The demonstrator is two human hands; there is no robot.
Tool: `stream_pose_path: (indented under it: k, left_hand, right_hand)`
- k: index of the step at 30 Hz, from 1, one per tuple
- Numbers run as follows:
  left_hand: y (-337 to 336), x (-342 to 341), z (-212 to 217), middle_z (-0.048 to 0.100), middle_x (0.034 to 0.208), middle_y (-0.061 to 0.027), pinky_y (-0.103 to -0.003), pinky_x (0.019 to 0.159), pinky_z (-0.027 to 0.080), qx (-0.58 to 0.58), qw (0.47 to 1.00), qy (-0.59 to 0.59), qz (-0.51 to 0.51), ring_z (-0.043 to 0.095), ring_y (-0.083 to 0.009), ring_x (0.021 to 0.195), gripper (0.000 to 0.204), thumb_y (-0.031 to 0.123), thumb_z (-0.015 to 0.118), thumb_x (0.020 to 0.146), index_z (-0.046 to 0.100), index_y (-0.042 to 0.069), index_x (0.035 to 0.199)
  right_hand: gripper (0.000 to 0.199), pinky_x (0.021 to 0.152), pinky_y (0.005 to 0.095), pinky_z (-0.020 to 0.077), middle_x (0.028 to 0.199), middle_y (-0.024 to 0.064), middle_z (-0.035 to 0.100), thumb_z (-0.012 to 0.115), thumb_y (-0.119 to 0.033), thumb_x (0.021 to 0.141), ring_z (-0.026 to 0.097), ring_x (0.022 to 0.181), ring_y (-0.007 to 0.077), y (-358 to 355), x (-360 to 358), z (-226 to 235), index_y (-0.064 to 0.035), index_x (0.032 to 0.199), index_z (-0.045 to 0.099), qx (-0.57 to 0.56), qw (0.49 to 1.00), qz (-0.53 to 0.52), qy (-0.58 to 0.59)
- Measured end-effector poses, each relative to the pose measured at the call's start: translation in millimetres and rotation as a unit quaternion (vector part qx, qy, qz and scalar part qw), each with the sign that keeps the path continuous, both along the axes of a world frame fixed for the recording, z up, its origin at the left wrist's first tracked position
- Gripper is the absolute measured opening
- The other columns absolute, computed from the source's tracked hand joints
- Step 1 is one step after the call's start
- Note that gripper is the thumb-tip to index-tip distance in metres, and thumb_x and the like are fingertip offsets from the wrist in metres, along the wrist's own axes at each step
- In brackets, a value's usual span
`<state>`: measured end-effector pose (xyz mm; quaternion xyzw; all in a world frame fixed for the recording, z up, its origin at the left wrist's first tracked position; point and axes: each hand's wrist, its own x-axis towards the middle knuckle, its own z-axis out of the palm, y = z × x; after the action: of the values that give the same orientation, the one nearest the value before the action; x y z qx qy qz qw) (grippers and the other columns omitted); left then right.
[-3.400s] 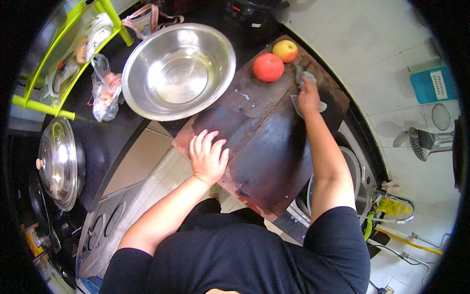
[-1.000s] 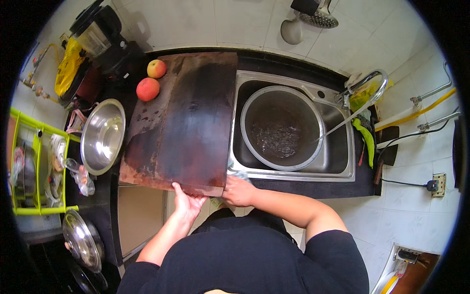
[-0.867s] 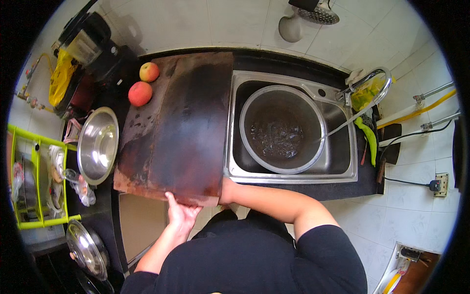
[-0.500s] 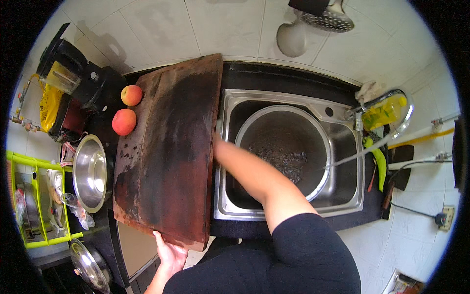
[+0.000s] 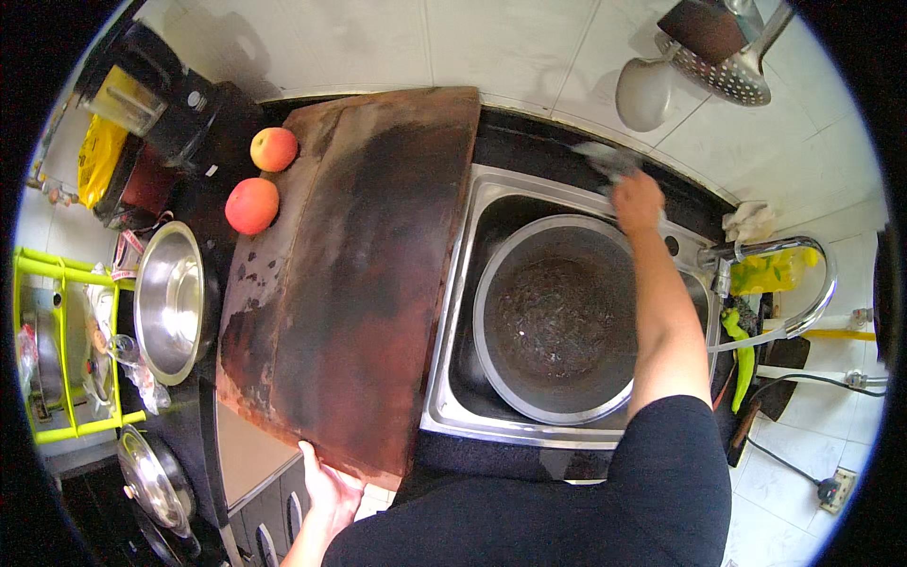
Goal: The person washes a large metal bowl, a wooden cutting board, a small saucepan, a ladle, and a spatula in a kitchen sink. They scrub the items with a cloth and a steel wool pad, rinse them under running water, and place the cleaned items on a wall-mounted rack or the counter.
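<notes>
A large, dark, wet-looking wooden board [image 5: 354,283] lies tilted on the counter left of the sink. At its near edge my left hand [image 5: 331,496] grips it, thumb on top and the other fingers underneath. My right hand [image 5: 639,200] reaches over the sink's back rim. Its fingers are closed on a greyish crumpled thing, perhaps a cloth [image 5: 609,161], smeared by motion. Below that arm, a wide metal basin [image 5: 496,369] holding rippling water stands in the steel sink [image 5: 444,402].
Two apples [image 5: 252,205] lie by the board's left edge, near a black blender [image 5: 161,94]. A steel bowl [image 5: 170,307] and a green rack [image 5: 66,331] stand farther left. The curved tap [image 5: 822,283] and a green pepper [image 5: 744,364] are at right. Ladles [image 5: 647,94] hang above.
My right hand has come out from behind the board's right edge and moved right, to the back of the sink, with the greyish thing. My left hand keeps its hold.
</notes>
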<state>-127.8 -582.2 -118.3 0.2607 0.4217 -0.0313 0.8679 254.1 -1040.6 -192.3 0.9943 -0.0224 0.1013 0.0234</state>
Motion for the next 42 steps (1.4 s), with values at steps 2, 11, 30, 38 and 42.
stream_pose_path:
  k: [2, 11, 30, 38, 42]
  left_hand:
    - [3, -1, -2, 0.034, 0.137, -0.0084, -0.046, 0.101, 0.030, -0.025, 0.999, 0.000, -0.025, 0.033, -0.0280, 0.125, 0.063, 0.054, 0.028, 0.089, 0.027, 0.009, 0.134]
    - [8, -2, 3, 0.032, 0.137, -0.0118, -0.048, 0.097, 0.036, -0.029, 0.996, 0.002, -0.079, 0.034, -0.0303, 0.124, 0.065, 0.057, 0.028, 0.088, 0.024, 0.012, 0.135]
    - [10, -7, 12, 0.028, 0.139, -0.0121, -0.051, 0.101, 0.029, -0.057, 0.994, -0.009, -0.095, 0.030, -0.0319, 0.126, 0.067, 0.057, 0.026, 0.088, 0.021, 0.010, 0.136]
    - [13, -9, 8, 0.043, 0.126, -0.0135, -0.042, 0.061, 0.051, 0.034, 0.990, 0.066, -0.124, 0.052, -0.0303, 0.097, 0.072, 0.064, 0.030, 0.084, 0.028, 0.010, 0.131]
    - [15, -11, 5, 0.050, 0.117, -0.0181, -0.042, 0.061, 0.054, 0.013, 0.993, 0.020, -0.116, 0.059, -0.0313, 0.090, 0.073, 0.063, 0.026, 0.085, 0.030, 0.003, 0.128]
  right_hand:
    - [0.030, 0.080, 0.0418, 0.0450, 0.096, 0.0160, 0.059, 0.051, -0.029, 0.078, 0.056, 0.093, 0.0317, -28, -17, -8, -0.0048, 0.088, 0.066, -0.078, 0.972, -0.212, -0.068]
    - [0.027, 0.076, 0.0448, 0.0431, 0.094, 0.0190, 0.059, 0.051, -0.015, 0.073, 0.055, 0.089, 0.0341, 190, 10, -24, -0.0064, 0.097, 0.062, 0.132, 0.982, 0.130, -0.028]
    - [0.028, 0.079, 0.0293, 0.0461, 0.097, 0.0090, 0.060, 0.052, -0.003, 0.076, 0.057, 0.089, 0.0194, 210, -180, 15, -0.0045, 0.104, 0.055, 0.804, 0.582, 0.006, 0.119]
    - [0.043, 0.094, 0.0381, 0.0379, 0.126, 0.0153, 0.047, 0.053, -0.013, 0.080, 0.049, 0.106, 0.0318, 178, -26, -26, -0.0056, 0.122, 0.047, 0.432, 0.902, -0.007, -0.030]
    - [0.026, 0.091, 0.0396, 0.0388, 0.112, 0.0164, 0.054, 0.056, -0.013, 0.074, 0.049, 0.105, 0.0323, 225, -50, -14, -0.0020, 0.097, 0.061, 0.206, 0.974, 0.082, 0.049]
